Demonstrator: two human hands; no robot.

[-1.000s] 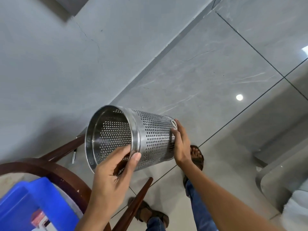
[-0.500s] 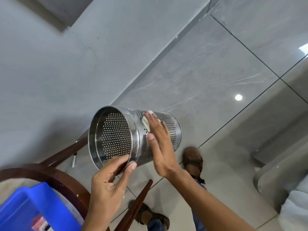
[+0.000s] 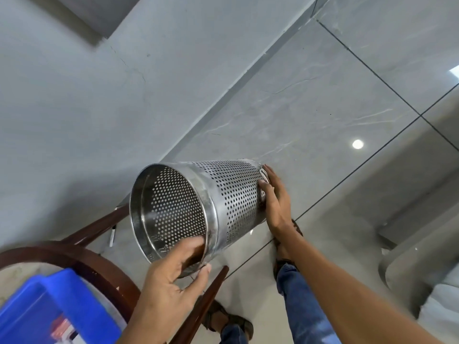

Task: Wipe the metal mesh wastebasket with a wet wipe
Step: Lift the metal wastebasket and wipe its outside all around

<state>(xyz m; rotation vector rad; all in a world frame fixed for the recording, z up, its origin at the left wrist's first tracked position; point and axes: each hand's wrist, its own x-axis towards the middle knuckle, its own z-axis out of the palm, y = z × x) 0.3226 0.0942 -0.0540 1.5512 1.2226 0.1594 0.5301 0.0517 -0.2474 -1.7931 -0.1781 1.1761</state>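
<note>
A shiny perforated metal wastebasket [image 3: 223, 194] is held on its side in the air, its open mouth facing me and to the left. My left hand [image 3: 173, 271] grips the lower rim, fingers inside the mouth and thumb outside. My right hand [image 3: 275, 197] lies flat against the far, bottom end of the basket wall, pressing a small folded white wet wipe [image 3: 263, 175] that peeks out under the fingertips.
A round table with a dark wooden rim [image 3: 74, 259] and a blue plastic bin [image 3: 49, 311] are at lower left. Below are grey floor tiles [image 3: 310, 115], my sandalled feet [image 3: 223, 319] and jeans. A grey wall [image 3: 74, 108] is on the left, with pale furniture [image 3: 422, 269] at right.
My right hand with the wipe has slid along the basket wall from near the rim band out to the bottom end. The basket has turned slightly; my left hand keeps its grip.
</note>
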